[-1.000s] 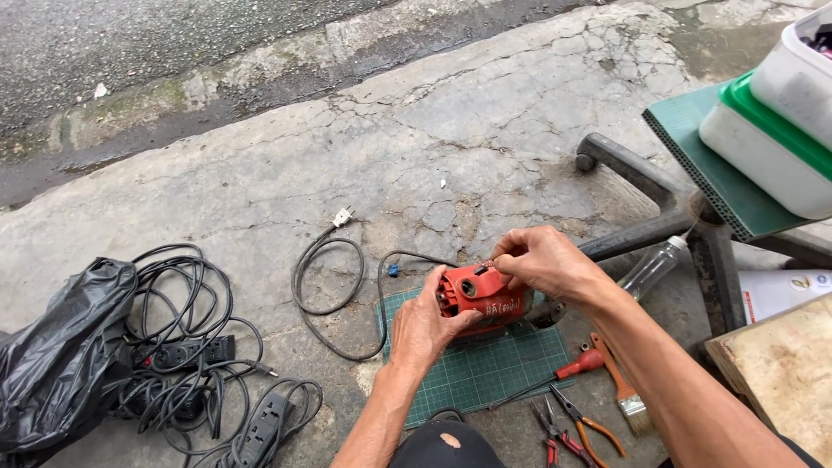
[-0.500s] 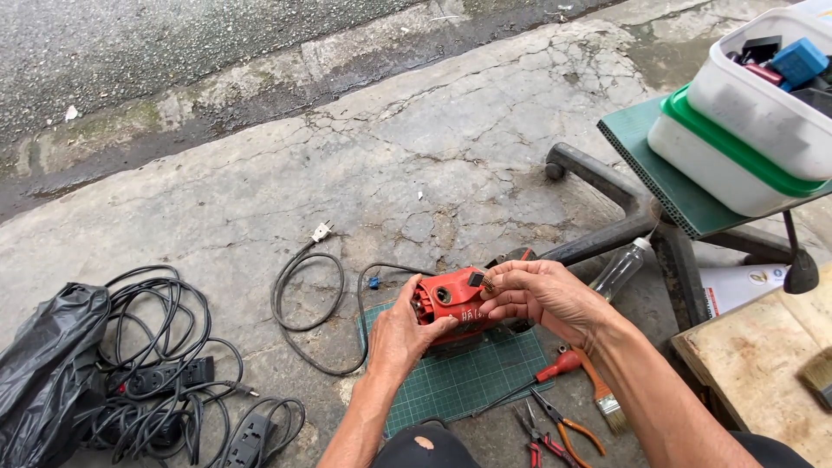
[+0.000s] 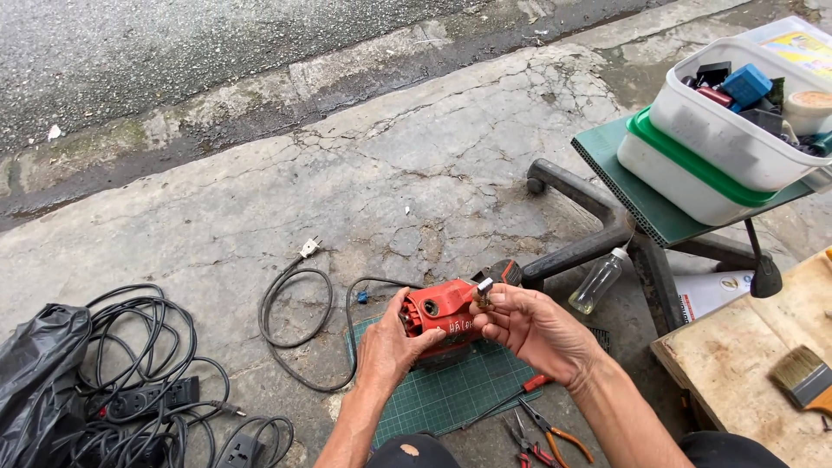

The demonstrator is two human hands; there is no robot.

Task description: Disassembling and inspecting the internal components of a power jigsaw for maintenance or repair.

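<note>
My left hand (image 3: pixel 390 342) grips a red power tool body (image 3: pixel 440 314) from its left side, holding it just above a green cutting mat (image 3: pixel 446 390) on the concrete. My right hand (image 3: pixel 529 329) is at the tool's right end, its thumb and fingers pinched on a small metal part (image 3: pixel 484 291). The tool's black cord (image 3: pixel 299 334) loops left across the ground and ends in a white plug (image 3: pixel 308 248).
Pliers and a red-handled screwdriver (image 3: pixel 533 429) lie by the mat. A clear bottle (image 3: pixel 596 282) stands by a black chair base (image 3: pixel 598 230). White tubs of parts (image 3: pixel 724 143) sit on a green board. A wooden board with a brush (image 3: pixel 802 377) is at right; tangled cables (image 3: pixel 152 390) and a black bag at left.
The view shifted down and left across the scene. My right hand came off the top of the tool and now pinches a small metal part at its right end.
</note>
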